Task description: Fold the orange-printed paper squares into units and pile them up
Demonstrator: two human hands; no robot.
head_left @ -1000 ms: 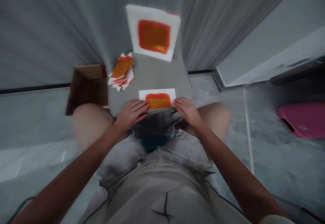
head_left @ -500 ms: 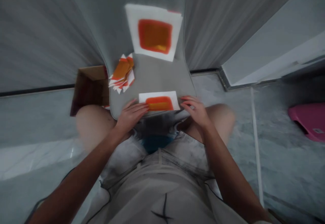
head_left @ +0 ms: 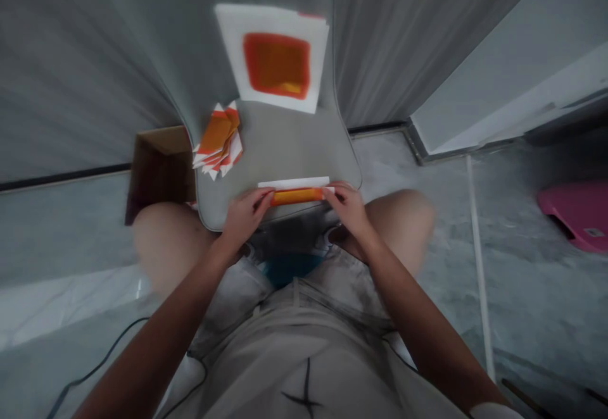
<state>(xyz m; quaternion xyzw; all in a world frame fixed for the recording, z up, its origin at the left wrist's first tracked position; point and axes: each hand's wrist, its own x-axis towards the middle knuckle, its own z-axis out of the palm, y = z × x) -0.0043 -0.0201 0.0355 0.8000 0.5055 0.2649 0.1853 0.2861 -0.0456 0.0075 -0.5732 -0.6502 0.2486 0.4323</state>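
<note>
A folded sheet of white paper (head_left: 297, 196) with an orange-gold patch lies at the front edge of the grey chair seat. My left hand (head_left: 244, 216) pinches its left end between thumb and fingers. At the right end, my right hand (head_left: 348, 209) grips it the same way. The near part of the sheet is turned up, so a narrow orange band faces me and a white strip shows behind it. To the left on the seat lies a pile of folded orange-and-white papers (head_left: 219, 140).
A stack of white sheets with an orange-gold square (head_left: 278, 64) leans on the chair's backrest. An open cardboard box (head_left: 161, 166) stands on the floor left of the seat (head_left: 285, 134). At the far right is a pink plastic stool (head_left: 577, 213). Grey curtains hang behind.
Both hands have closed on the paper's ends. Its near part has been folded up, so the orange patch now shows as a narrow band. The view has shifted slightly.
</note>
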